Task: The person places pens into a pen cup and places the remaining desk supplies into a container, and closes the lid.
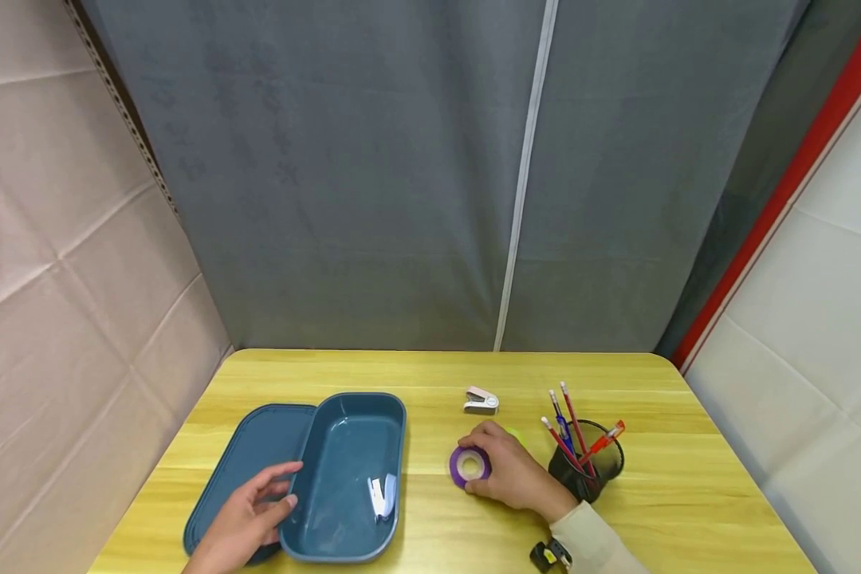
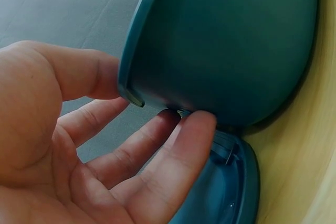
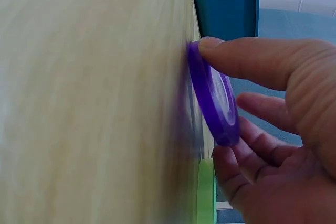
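My right hand (image 1: 505, 466) holds a roll of purple tape (image 1: 454, 469) by its edge, thumb on one side and fingertips on the other. In the right wrist view the purple tape (image 3: 202, 90) stands tilted close over the table. At the left, my left hand (image 1: 240, 518) touches the outer side of a blue box (image 1: 344, 550). The left wrist view shows its thumb at the rim and its loosely extended fingers against the wall of the box (image 2: 226, 40). Inside the box lies a small pale-blue stapler (image 1: 382, 496).
The blue lid (image 1: 237, 470) lies left of the box, partly under its edge. A small white stapler (image 1: 481, 400) sits behind the tape. A black mesh pen cup (image 1: 606, 462) with pencils and pens stands at the right. Something bright green (image 3: 206, 192) lies by the right hand.
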Available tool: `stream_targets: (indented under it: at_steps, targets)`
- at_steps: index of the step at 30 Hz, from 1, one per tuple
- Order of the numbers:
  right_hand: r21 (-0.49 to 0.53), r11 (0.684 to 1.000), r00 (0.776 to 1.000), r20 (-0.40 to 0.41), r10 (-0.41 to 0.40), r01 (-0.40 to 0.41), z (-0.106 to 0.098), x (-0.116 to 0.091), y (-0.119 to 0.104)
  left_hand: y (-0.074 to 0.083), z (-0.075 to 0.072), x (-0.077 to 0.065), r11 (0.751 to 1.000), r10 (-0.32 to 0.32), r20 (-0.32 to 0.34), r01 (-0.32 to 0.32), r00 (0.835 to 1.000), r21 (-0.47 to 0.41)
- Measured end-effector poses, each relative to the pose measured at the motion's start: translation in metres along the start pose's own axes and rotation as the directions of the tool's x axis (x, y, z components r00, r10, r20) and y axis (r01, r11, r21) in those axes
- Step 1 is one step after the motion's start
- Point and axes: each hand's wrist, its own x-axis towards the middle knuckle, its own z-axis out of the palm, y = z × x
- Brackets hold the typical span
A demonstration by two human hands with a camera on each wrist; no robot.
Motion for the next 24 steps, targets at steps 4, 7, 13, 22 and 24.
stream_targets:
  at_steps: [4, 7, 13, 22, 24]
  targets:
    - [0.005, 0.999, 0.999, 0.021, 0.046, -0.046, -0.0011, -0.0011, -0.0038, -0.0015, -0.0007, 0.0003, 1.0, 0.004, 0.009, -0.004, 1.0, 0.002]
    - [0.004, 0.999, 0.999, 0.023, 0.042, -0.042, -0.0007, -0.0016, -0.0047, -0.002, -0.001, 0.0008, 1.0, 0.006, 0.014, -0.006, 1.0, -0.001]
    - [-0.003, 1.0, 0.999, 0.026, 0.025, -0.025, 0.0015, -0.0013, -0.002, -0.0024, -0.0011, 0.0016, 1.0, 0.008, 0.017, -0.008, 1.0, -0.003]
    - [0.046, 0.998, 0.998, 0.045, 0.049, -0.051, 0.0006, -0.002, 0.002, -0.0019, -0.0016, -0.0002, 1.0, 0.003, 0.018, -0.002, 1.0, -0.013]
    - [0.086, 0.994, 0.997, 0.057, 0.054, -0.059, 0.0, -0.0012, 0.0025, -0.0014, -0.0015, -0.0005, 1.0, 0.004, 0.02, -0.004, 1.0, -0.014]
